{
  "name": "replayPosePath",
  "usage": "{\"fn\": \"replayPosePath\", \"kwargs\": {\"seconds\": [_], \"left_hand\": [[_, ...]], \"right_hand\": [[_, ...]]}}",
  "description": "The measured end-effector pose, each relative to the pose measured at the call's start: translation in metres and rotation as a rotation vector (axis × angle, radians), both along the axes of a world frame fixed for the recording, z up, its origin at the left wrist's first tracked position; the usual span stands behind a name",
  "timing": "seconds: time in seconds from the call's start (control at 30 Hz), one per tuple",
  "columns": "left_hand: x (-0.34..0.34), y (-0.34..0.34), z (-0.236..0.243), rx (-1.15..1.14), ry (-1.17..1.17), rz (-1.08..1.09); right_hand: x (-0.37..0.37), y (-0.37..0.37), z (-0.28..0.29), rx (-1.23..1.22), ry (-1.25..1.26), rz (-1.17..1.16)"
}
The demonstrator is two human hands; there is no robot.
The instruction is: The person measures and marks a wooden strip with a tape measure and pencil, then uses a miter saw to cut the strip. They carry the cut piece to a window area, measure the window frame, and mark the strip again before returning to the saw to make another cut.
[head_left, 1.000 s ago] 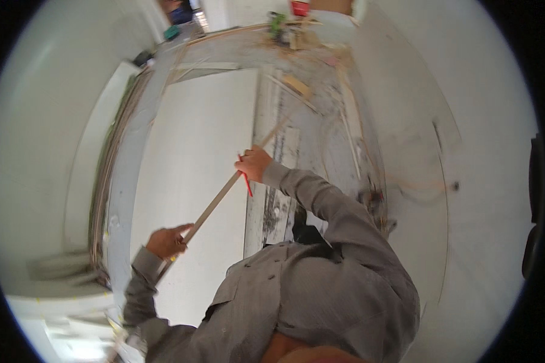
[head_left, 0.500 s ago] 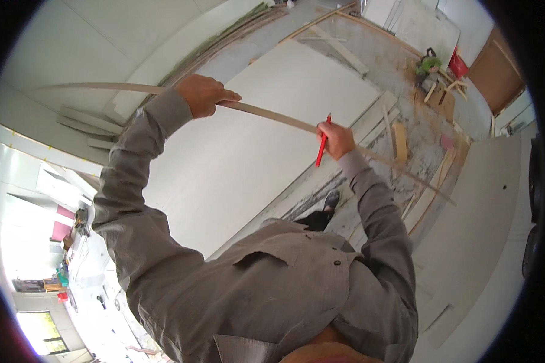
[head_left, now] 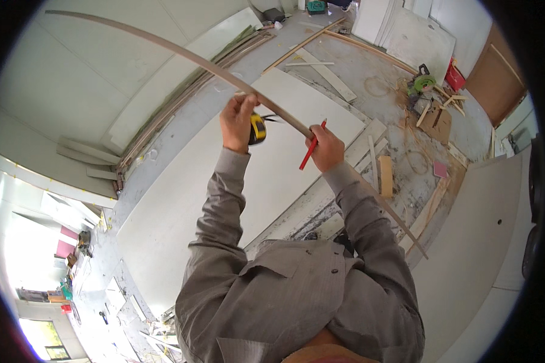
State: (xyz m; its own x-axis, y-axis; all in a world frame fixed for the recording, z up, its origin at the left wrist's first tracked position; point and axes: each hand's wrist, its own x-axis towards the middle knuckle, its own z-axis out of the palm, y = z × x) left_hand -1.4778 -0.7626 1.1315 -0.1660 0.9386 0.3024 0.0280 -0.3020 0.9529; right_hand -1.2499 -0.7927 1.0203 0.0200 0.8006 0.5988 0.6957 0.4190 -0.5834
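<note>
A long, thin wooden strip point(head_left: 181, 51) slants across in front of me, from the upper left down past my right forearm. My left hand point(head_left: 236, 124) is closed, its thumb and fingertips at the strip's lower edge. Beside its fingers shows a yellow and black tape measure point(head_left: 258, 129), apparently in the same hand. My right hand point(head_left: 328, 149) grips the strip farther along and also holds a red pencil point(head_left: 308, 154), which points up and right. Beneath both hands a large white board point(head_left: 175, 206) lies low over the floor.
Boards and strips point(head_left: 230, 53) lie along the left wall. Offcuts, including a yellowish block point(head_left: 385, 175), are strewn right of the white board. A green power saw point(head_left: 422, 83) stands at the far right near a red container point(head_left: 455, 75). A pale panel point(head_left: 472, 230) rises at right.
My left hand has moved right along the strip, closer to my right hand, and the tape measure now shows. The strip's left end has swung up. My right hand has shifted slightly left and down.
</note>
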Motion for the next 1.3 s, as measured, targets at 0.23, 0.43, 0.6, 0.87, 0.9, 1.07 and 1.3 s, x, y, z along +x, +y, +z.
{"fn": "replayPosePath", "kwargs": {"seconds": [0.23,0.43,0.6,0.87,0.9,1.07,1.3], "left_hand": [[0.028,0.116,-0.004,-0.122,-0.130,-0.245],[0.052,0.136,0.031,-0.249,0.001,-0.294],[0.069,0.168,0.024,-0.221,0.014,-0.380],[0.084,0.249,-0.023,-0.256,0.019,-0.504],[0.081,0.261,-0.033,-0.253,0.025,-0.528],[0.104,0.309,-0.079,-0.246,0.070,-0.638],[0.105,0.375,-0.178,-0.203,0.179,-0.626]], "right_hand": [[0.041,0.054,-0.026,-0.117,0.010,-0.022],[0.044,0.041,-0.002,-0.209,0.151,-0.042],[0.042,0.063,-0.022,-0.141,0.163,-0.071],[0.031,0.085,-0.083,-0.284,0.234,-0.123],[0.032,0.091,-0.092,-0.274,0.227,-0.135],[0.039,0.140,-0.158,-0.065,0.130,-0.213],[-0.015,0.118,-0.199,-0.335,0.271,-0.321]]}}
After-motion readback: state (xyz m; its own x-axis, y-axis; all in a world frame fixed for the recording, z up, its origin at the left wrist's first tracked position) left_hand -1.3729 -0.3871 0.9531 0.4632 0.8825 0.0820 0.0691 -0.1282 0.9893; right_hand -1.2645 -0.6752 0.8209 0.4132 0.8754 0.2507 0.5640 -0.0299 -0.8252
